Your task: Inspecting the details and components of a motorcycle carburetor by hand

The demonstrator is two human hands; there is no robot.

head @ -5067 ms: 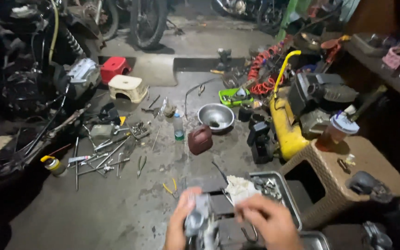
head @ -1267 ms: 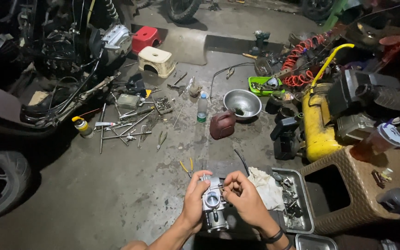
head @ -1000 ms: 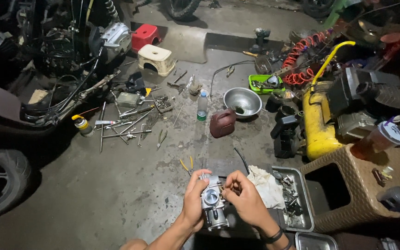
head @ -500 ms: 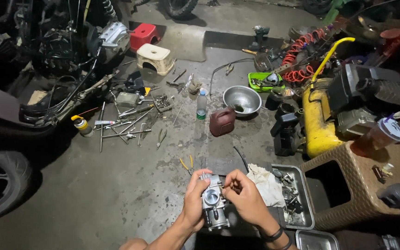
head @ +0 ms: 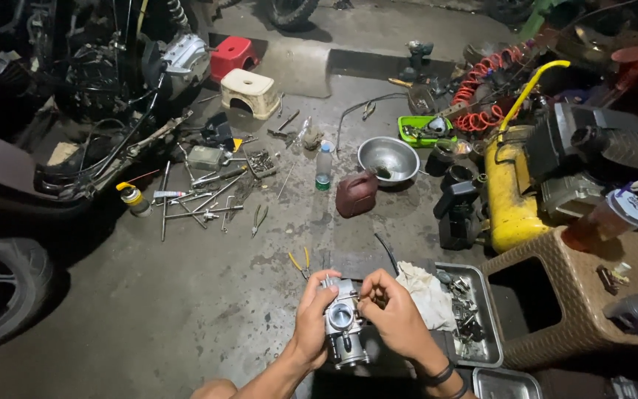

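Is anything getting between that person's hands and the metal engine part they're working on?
Nothing visible does. The left hand grips the carburetor directly from the side, and the right hand has its fingertips on the top of it. The white rag lies apart, behind the right hand.

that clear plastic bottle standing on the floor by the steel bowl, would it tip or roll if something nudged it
The clear plastic bottle stands upright, tall and narrow on a small base, so a nudge would probably topple it. Its round body would then likely roll on the concrete floor toward the maroon jug or steel bowl. It looks thin-walled, likely light.
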